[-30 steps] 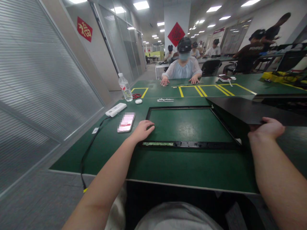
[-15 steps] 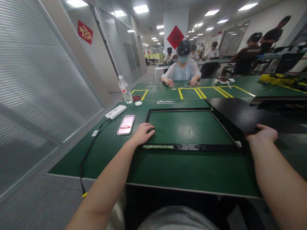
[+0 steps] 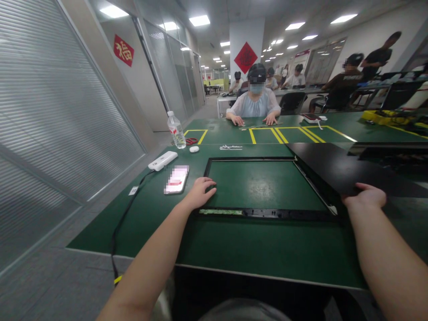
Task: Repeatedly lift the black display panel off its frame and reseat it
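Laid on green table (image 3: 254, 249): black frame (image 3: 267, 213), black panel (image 3: 334, 167) overlapping its right side, phone (image 3: 176, 179), white power bank (image 3: 162, 160), cable (image 3: 123, 218), water bottle (image 3: 176, 130).

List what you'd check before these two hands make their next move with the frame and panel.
1. Left hand rests flat on the black frame, near left corner: ok.
2. Right hand grips the black panel at its near edge: ok.
3. Frame's visible sides lie flat on the green table: ok.
4. Phone apart from the frame: ok, though close to the left hand.
5. Panel's far right end free: cannot tell, it leaves the view.
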`<move>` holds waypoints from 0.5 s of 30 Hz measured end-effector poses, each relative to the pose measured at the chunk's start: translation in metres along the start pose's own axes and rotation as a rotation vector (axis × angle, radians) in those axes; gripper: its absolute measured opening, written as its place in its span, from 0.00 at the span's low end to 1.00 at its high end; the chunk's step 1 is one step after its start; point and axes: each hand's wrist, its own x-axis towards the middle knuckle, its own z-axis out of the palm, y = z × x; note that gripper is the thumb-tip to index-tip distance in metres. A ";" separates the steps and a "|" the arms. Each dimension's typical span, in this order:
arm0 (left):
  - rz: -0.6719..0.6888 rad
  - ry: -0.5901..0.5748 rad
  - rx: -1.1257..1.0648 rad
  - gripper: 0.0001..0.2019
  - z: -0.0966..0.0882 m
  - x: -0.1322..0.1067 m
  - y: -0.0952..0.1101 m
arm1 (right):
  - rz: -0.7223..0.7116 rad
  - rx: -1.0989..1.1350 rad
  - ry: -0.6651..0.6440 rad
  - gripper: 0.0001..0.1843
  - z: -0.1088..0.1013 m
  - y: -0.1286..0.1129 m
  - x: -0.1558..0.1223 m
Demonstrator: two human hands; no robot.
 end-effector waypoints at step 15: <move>0.028 0.000 0.028 0.18 0.002 -0.001 -0.001 | 0.024 -0.007 0.113 0.14 0.005 0.000 0.016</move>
